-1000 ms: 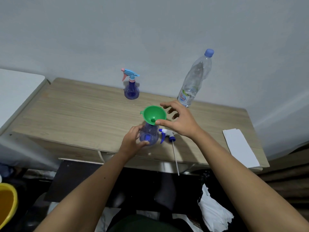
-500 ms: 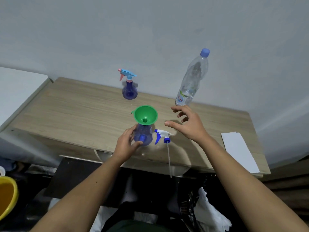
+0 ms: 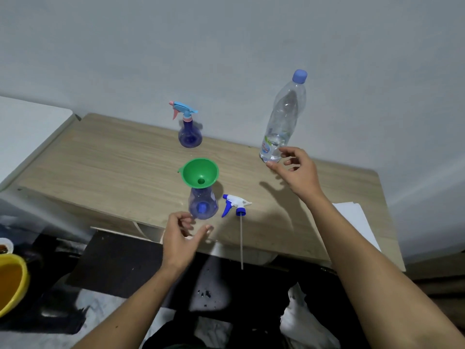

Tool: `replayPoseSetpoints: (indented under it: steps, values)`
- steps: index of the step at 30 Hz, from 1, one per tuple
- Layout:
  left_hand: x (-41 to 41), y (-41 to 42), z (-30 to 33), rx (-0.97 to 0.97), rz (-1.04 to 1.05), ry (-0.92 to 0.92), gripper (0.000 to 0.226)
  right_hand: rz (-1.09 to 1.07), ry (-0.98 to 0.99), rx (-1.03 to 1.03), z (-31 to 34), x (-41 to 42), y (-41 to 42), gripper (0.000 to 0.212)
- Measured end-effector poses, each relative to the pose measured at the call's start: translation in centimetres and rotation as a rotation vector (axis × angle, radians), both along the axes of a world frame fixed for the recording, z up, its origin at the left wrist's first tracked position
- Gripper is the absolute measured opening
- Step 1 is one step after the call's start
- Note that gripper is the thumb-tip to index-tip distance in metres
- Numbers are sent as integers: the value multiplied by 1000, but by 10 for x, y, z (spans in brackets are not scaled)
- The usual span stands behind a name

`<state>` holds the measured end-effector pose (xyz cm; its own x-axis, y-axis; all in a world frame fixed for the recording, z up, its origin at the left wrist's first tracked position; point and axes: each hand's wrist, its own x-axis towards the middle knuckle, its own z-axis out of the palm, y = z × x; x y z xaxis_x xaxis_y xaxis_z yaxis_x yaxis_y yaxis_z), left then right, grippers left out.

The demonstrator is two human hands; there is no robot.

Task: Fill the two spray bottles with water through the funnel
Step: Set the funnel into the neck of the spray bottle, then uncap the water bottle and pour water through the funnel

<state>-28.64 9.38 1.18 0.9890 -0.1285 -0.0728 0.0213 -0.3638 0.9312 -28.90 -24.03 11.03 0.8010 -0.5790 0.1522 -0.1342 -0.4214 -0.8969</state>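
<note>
1. A green funnel (image 3: 200, 173) sits upright in the neck of an open purple spray bottle (image 3: 203, 207), which stands near the front edge of the wooden worktop (image 3: 105, 159).
2. The left hand (image 3: 181, 236) is just in front of this bottle. Its fingers (image 3: 187, 217) are loosely spread and hold nothing; whether a fingertip touches the bottle's base, I cannot tell.
3. The bottle's white and blue sprayer head (image 3: 235, 204) lies on the worktop just right of it, with its thin tube (image 3: 241, 241) reaching past the front edge.
4. A second purple bottle (image 3: 189, 135), capped with a light blue and pink sprayer (image 3: 183, 110), stands near the wall at the back of the worktop.
5. A clear water bottle (image 3: 284, 117) with a blue cap (image 3: 300, 76) stands at the back right; only a little water shows near its bottom.
6. The right hand (image 3: 298, 172) is at the foot of the water bottle, its fingers (image 3: 286, 150) wide and curved toward it, with no grip closed round it.
7. A white sheet (image 3: 352, 217) lies at the worktop's right end.
8. A yellow bowl (image 3: 11, 283) is on the floor at far left.
</note>
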Motion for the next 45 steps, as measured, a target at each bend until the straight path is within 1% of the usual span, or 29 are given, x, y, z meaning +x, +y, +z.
replayPoseSetpoints:
  steps: [2,4,7,10,13,16,22,25,27,29,31,34,36,40,45]
  values:
    - [-20,-21,4,-1,-84,40,41,-2,0,9,1,1,-8,55]
    - [-26,-49,7,7,-183,27,39,10,1,7,2,-1,-15,56]
    - [-16,-93,10,20,-279,-48,53,26,10,5,1,-4,-25,57]
    - [1,-132,9,23,-300,-82,74,37,16,1,3,-6,-36,57]
    - [20,-163,15,26,-304,-60,78,41,13,-9,6,-1,-49,59]
    - [44,-193,17,55,-288,-81,78,53,11,-23,7,9,-64,61]
    - [92,-249,28,73,-254,-88,94,36,-10,-98,0,39,-89,68]
    - [114,-273,37,49,-251,-99,113,-6,-37,-109,-3,55,-93,74]
    - [127,-284,41,73,-258,-125,126,-51,-48,-104,-6,67,-93,83]
    - [142,-293,42,71,-261,-123,130,-79,-55,-93,-7,78,-93,92]
    - [154,-300,41,43,-259,-116,123,-80,-78,-73,-4,89,-93,96]
    - [163,-309,36,-34,-229,-96,95,-67,-135,-46,3,105,-89,93]
    - [163,-313,35,-74,-184,-65,84,-74,-153,-32,6,114,-86,90]
    - [159,-313,36,-84,-147,-56,85,-86,-145,-7,11,117,-84,88]
    - [142,-303,39,-49,-149,-53,87,-99,-130,5,17,97,-74,85]
